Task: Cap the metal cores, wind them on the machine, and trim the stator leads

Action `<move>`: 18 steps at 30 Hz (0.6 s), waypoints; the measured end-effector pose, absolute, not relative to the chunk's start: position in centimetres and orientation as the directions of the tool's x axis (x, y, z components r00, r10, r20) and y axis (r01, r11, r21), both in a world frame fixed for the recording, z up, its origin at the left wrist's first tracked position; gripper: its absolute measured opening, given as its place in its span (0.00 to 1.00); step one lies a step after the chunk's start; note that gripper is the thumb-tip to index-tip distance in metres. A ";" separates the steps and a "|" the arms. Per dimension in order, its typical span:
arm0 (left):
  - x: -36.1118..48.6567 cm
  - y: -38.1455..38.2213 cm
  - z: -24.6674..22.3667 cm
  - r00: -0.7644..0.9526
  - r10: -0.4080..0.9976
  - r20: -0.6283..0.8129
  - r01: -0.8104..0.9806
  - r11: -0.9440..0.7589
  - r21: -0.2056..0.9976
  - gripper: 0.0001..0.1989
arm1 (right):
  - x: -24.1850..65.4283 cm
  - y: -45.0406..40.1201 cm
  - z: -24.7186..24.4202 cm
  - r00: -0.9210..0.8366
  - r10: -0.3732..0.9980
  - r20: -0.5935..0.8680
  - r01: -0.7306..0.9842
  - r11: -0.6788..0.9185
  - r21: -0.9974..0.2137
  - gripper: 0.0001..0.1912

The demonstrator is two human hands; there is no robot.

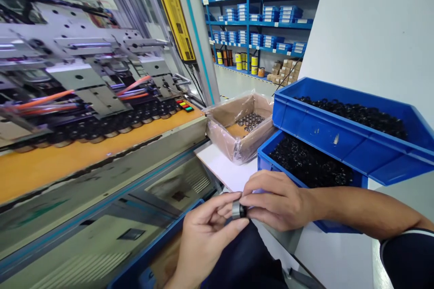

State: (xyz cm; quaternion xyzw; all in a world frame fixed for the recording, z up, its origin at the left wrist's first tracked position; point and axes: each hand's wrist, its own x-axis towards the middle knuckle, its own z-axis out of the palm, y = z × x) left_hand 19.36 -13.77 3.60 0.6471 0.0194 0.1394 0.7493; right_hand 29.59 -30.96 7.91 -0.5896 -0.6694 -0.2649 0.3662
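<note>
Grey metal ring (236, 210), black part (242, 211) inside, sits beside the white table's (222, 169) left edge — left hand (205, 237) and right hand (280, 201) pinch it; uneven fingertip pressure could drop it.

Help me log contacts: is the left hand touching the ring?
Touching. The head view shows the left hand holding the ring between its fingers.

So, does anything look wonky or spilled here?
The top blue bin looks a bit wonky: it sits crooked on the lower blue bin and sticks out past it on the right. I can't see any spills.
</note>
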 end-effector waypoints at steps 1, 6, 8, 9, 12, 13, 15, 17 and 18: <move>19.3 -14.0 3.7 0.956 0.259 0.139 -0.185 0.164 0.969 0.18 | 29.6 -30.9 7.9 -0.055 0.588 0.807 0.985 0.167 -0.054 0.08; 19.2 -14.9 4.3 0.944 0.317 0.093 -0.190 0.293 0.937 0.17 | 29.8 -30.9 7.9 -0.069 0.609 0.791 0.985 0.168 -0.043 0.07; 19.3 -14.4 4.3 0.963 0.237 0.128 -0.194 0.279 0.940 0.18 | 29.8 -31.0 8.0 -0.079 0.606 0.791 0.985 0.170 -0.031 0.07; 19.5 -14.1 4.2 0.971 0.187 0.146 -0.194 0.272 0.942 0.19 | 29.8 -31.0 8.1 -0.082 0.602 0.794 0.985 0.168 -0.026 0.07; 19.8 -13.1 4.2 0.984 0.068 0.167 -0.179 0.282 0.942 0.21 | 29.9 -31.0 8.3 -0.135 0.596 0.792 0.986 0.163 0.045 0.08; 19.9 -12.9 4.2 0.986 0.046 0.161 -0.167 0.294 0.941 0.21 | 29.9 -31.1 8.4 -0.163 0.593 0.789 0.983 0.165 0.079 0.08; 20.0 -12.8 4.2 0.989 0.005 0.151 -0.144 0.320 0.936 0.20 | 29.8 -31.2 8.4 -0.211 0.599 0.772 0.976 0.172 0.134 0.09; 20.0 -13.2 4.3 0.987 0.007 0.160 -0.152 0.351 0.924 0.20 | 29.8 -31.3 8.5 -0.234 0.622 0.747 0.971 0.183 0.152 0.11; 20.0 -13.6 4.3 0.985 0.021 0.169 -0.165 0.368 0.915 0.19 | 29.7 -31.4 8.4 -0.245 0.633 0.734 0.969 0.187 0.162 0.12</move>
